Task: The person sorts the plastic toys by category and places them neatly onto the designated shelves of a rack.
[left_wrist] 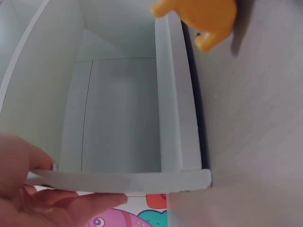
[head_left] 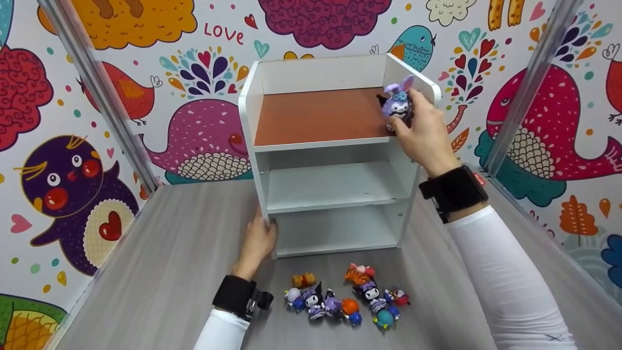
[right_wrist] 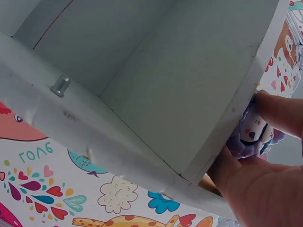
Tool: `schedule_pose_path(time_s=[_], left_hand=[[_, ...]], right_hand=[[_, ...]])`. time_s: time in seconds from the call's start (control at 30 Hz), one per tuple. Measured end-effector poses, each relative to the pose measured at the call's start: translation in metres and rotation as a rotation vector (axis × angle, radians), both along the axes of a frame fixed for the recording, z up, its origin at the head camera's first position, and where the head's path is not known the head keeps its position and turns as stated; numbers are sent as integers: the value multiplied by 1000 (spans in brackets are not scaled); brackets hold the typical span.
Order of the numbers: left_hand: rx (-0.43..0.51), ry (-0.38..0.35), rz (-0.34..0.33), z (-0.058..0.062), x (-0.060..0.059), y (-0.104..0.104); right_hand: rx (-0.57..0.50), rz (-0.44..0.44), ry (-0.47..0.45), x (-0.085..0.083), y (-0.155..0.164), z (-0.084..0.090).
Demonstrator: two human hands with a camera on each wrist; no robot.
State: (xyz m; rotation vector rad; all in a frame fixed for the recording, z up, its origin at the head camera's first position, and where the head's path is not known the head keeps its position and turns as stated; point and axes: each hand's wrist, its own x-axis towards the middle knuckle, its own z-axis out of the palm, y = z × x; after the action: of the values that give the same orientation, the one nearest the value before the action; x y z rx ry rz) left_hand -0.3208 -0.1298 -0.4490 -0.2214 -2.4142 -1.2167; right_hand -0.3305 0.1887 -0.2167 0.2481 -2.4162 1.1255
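A white three-tier shelf unit [head_left: 252, 126] stands on the grey table; its top tier has a brown surface [head_left: 316, 116]. My right hand [head_left: 422, 132] pinches a purple bunny-eared figurine [head_left: 398, 102] at the right end of the top tier, by the side wall. In the right wrist view the figurine [right_wrist: 253, 135] shows between thumb and fingers behind the shelf's white edge [right_wrist: 142, 94]. My left hand [head_left: 258, 240] grips the shelf's lower left front corner. The left wrist view shows those fingers [left_wrist: 42, 198] round the white panel [left_wrist: 123, 180].
Several small toy figurines [head_left: 347, 296] lie on the table in front of the shelf; an orange one [left_wrist: 203, 19] appears in the left wrist view. The two lower tiers [head_left: 335, 187] hold nothing. Colourful cartoon walls [head_left: 77, 160] enclose the table on three sides.
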Motion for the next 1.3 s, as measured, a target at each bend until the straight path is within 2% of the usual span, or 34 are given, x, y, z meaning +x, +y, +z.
schedule_pose_path(time_s=[0.37,0.57,0.9,1.07,1.3], left_hand=[[3,-3,4,2,0,1],[25,-39,-1,3,0,2],[0,8,25,0,-1,1],[-6,2,6,-2,-1,0],[-3,-11,4,1,-1,0]], right_hand=[[32,-29,61,-1,-1,-4],[54,-26,101,4,-1,-7],[102,-57,203,34,2,-18],[89,-64,183,53,7,-25],[-17,-58,173,77,18,-58]])
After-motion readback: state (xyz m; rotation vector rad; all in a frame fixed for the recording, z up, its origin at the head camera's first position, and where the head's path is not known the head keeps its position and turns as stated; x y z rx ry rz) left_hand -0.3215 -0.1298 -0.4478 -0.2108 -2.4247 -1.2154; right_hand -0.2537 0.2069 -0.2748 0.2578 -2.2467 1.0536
